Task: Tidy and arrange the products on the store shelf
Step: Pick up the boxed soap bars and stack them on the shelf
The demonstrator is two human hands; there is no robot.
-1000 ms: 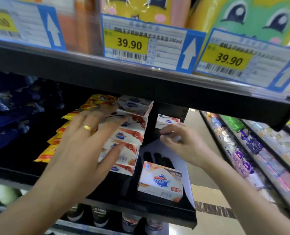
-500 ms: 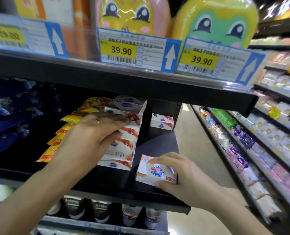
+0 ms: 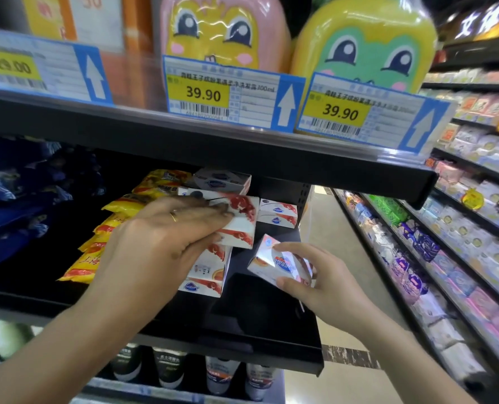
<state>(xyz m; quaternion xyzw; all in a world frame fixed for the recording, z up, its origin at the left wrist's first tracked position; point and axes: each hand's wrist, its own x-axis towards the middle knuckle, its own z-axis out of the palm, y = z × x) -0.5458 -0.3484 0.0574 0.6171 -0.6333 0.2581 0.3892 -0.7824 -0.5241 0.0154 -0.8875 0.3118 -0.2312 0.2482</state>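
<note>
My left hand (image 3: 166, 243) grips a white cardboard soap box with red splashes (image 3: 239, 225) atop the stack of matching boxes (image 3: 210, 272) on the black metal shelf (image 3: 257, 322). My right hand (image 3: 315, 284) pinches a tilted white soap box with a blue logo (image 3: 280, 263), lifted off the shelf, just beside the stack.

Bright store light falls on the upper half of the frame, where the yellow and blue price labels (image 3: 233, 89) read sharply. Under the black metal shelf (image 3: 260, 325) it turns dim; the blue packets (image 3: 17, 205) at middle left sink into shadow. Glare whitens the small box (image 3: 280, 263) my right hand (image 3: 318, 281) holds. Right-edge shelves blur and bend.
</note>
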